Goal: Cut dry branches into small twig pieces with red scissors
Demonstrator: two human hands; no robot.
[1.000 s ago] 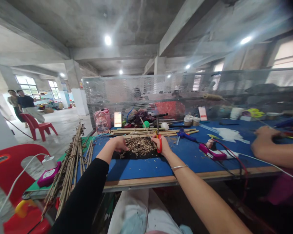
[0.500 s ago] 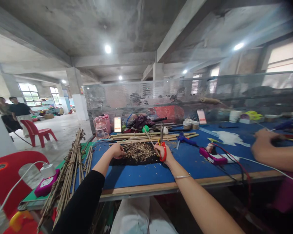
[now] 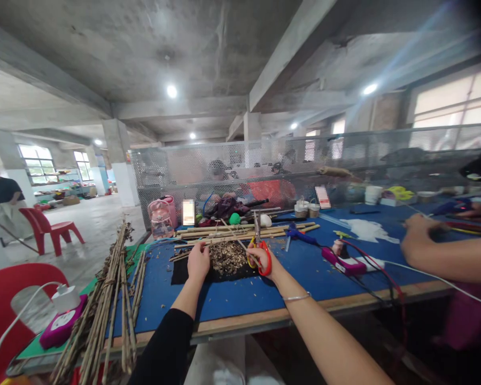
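Note:
My right hand (image 3: 263,261) grips scissors (image 3: 257,227) by their red and yellow handles, blades pointing up and away from me. A thin stick (image 3: 234,234) slants up and left from the same hand. My left hand (image 3: 199,261) is at the left side of a pile of chopped plant bits (image 3: 229,258), its back toward me. Its fingers reach forward, apart, close to short dry stalks (image 3: 180,256); their tips are partly hidden. The pile lies on a black cloth (image 3: 179,274) on the blue tabletop.
Long peeled sticks (image 3: 288,229) lie behind the pile. A bundle of dry stalks (image 3: 108,294) is at the left, beside a purple power strip (image 3: 62,323). Right of me are a blue glue gun (image 3: 302,233), another purple strip (image 3: 344,263) and a co-worker's arm (image 3: 444,251).
My left hand has moved right and turned, from low at the pile's left edge to fingers reaching forward. The scissors stay in my right hand. The view has shifted slightly right.

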